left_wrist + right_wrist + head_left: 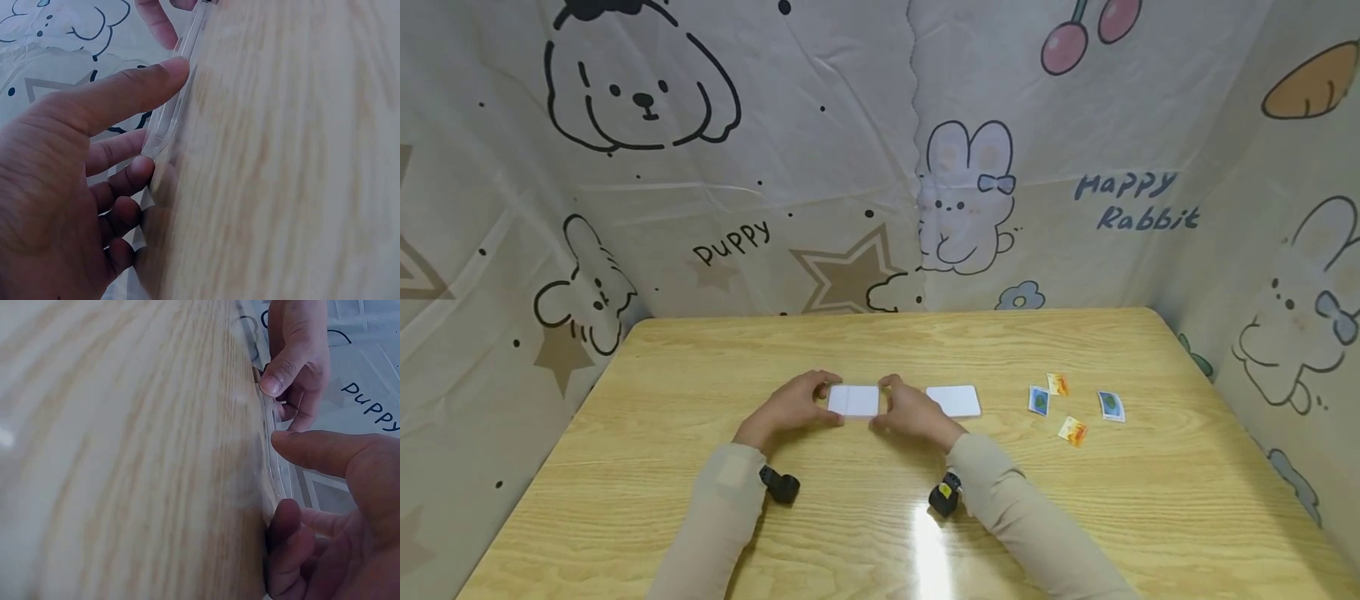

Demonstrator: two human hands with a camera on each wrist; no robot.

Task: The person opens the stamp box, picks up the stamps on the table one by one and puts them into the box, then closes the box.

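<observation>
A flat white rectangular case (853, 402) lies on the table in the head view, with a thin line across it near its left end. Its edge looks like clear plastic (169, 115) in the left wrist view. My left hand (799, 402) holds the left end, thumb on the near side and fingers at the far side. Likewise, my right hand (913, 412) grips the right end between thumb and fingers; the right wrist view shows its thumb (312, 449) at the rim. Just right of that hand lies a second white rectangular piece (957, 402), partly behind the hand.
To the right lie small picture cards: a blue card (1038, 401), an orange card (1057, 384), another orange card (1072, 432) and a blue card (1111, 406). The wooden table (700, 358) ends at a printed cloth (835, 183) behind and at both sides.
</observation>
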